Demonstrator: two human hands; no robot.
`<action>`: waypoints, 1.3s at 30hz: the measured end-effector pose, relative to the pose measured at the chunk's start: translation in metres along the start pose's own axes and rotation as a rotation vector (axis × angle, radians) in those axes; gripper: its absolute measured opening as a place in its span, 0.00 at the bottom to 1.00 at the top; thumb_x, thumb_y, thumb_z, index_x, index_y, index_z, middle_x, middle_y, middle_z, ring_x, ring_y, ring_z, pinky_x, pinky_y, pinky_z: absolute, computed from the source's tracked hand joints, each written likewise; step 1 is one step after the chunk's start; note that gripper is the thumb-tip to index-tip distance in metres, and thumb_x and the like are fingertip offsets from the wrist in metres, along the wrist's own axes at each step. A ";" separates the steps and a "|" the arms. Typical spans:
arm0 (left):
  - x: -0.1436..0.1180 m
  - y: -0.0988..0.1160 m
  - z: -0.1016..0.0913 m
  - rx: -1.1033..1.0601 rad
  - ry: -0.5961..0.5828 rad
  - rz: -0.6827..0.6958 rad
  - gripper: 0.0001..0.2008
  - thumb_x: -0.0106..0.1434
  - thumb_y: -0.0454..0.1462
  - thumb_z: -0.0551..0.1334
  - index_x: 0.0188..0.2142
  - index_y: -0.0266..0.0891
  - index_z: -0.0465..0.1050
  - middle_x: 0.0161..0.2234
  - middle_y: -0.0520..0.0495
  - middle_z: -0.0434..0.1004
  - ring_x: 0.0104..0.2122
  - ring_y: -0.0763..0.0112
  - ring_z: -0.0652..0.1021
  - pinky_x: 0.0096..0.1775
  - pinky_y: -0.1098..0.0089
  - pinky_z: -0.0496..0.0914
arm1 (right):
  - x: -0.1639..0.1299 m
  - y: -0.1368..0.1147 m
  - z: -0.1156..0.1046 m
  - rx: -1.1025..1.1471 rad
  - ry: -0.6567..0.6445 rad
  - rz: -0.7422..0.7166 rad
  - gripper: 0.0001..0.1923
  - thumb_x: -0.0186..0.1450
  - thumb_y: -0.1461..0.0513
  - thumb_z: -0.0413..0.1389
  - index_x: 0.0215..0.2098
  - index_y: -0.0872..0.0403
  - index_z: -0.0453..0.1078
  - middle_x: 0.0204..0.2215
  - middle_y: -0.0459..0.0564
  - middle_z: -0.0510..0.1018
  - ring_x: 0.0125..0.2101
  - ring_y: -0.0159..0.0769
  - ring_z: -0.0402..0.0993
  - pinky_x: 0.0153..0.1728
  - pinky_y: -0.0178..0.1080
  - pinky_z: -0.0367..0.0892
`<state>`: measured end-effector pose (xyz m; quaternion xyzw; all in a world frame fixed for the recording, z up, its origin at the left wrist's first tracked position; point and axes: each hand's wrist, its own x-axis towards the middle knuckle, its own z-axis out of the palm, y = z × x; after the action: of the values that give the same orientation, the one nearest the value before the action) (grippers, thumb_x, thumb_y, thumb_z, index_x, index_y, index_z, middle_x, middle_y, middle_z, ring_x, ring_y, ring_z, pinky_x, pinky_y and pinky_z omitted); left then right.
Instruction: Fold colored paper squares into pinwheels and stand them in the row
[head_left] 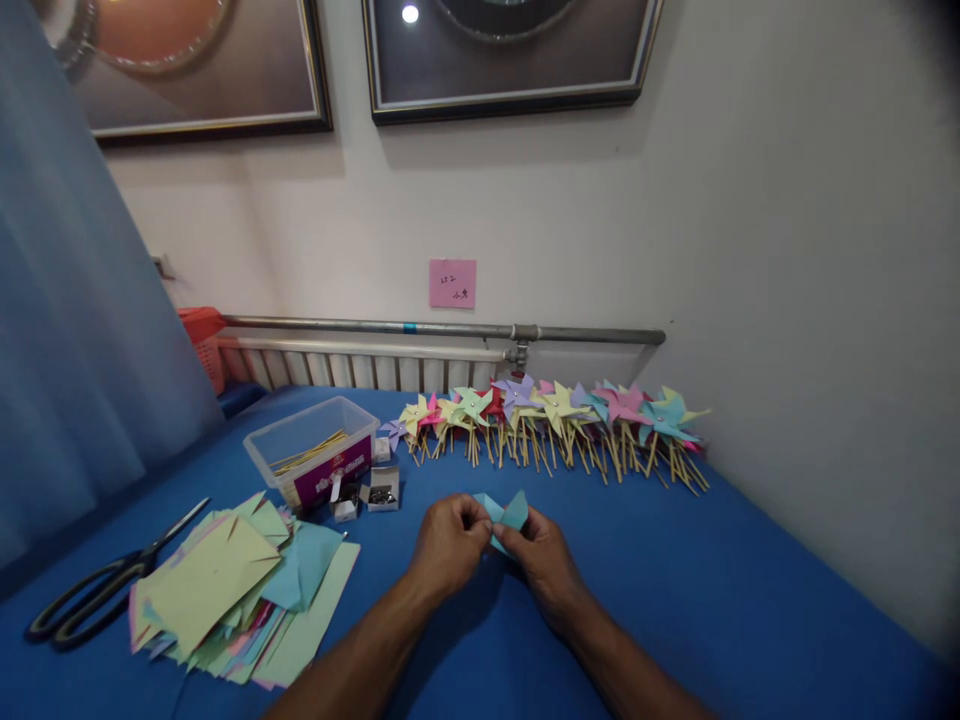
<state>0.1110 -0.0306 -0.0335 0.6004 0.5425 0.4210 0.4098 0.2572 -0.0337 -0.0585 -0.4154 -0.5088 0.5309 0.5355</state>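
Observation:
Between my two hands is a light-blue paper pinwheel (514, 512), partly folded, with some points standing up. My left hand (450, 540) pinches its left side between thumb and fingers. On the right side, my right hand (546, 560) grips the paper, thumb in front. The fingers cover the middle of the pinwheel, so I cannot see whether a pin is there. Left of my hands lies a loose pile of cut coloured paper squares (214, 575), yellow, green and blue on top. Two small open boxes of metal pins (383, 496) stand beyond my left hand.
Finished pinwheels (559, 405) on sticks lie in a long row at the back. A clear plastic tub (334, 475) holds thin wooden sticks (311, 452). Black-handled scissors (112, 590) lie at the far left. A radiator (360, 365) and pipe run along the wall behind the blue table (675, 600).

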 end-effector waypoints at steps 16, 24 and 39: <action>-0.003 0.005 -0.002 -0.735 -0.263 -0.252 0.16 0.50 0.45 0.70 0.30 0.34 0.74 0.24 0.49 0.75 0.25 0.73 0.74 0.29 0.72 0.65 | -0.007 -0.006 0.005 0.199 0.023 0.019 0.21 0.52 0.49 0.70 0.34 0.54 0.74 0.29 0.49 0.80 0.29 0.38 0.76 0.35 0.41 0.73; 0.005 -0.003 0.001 -0.639 -0.129 -0.207 0.11 0.41 0.36 0.71 0.22 0.35 0.71 0.18 0.51 0.73 0.18 0.75 0.71 0.26 0.72 0.63 | -0.001 0.000 0.002 0.123 -0.014 0.017 0.21 0.52 0.50 0.70 0.35 0.55 0.75 0.28 0.48 0.79 0.28 0.37 0.74 0.35 0.41 0.72; 0.009 -0.010 -0.001 -0.424 -0.051 -0.167 0.13 0.40 0.39 0.72 0.21 0.35 0.70 0.18 0.51 0.74 0.19 0.75 0.69 0.25 0.73 0.61 | -0.002 -0.004 0.003 0.063 -0.030 0.007 0.18 0.54 0.50 0.68 0.34 0.55 0.77 0.26 0.46 0.79 0.28 0.36 0.73 0.34 0.38 0.68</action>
<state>0.1081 -0.0205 -0.0418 0.4645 0.4790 0.4749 0.5738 0.2551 -0.0365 -0.0542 -0.3921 -0.4982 0.5546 0.5389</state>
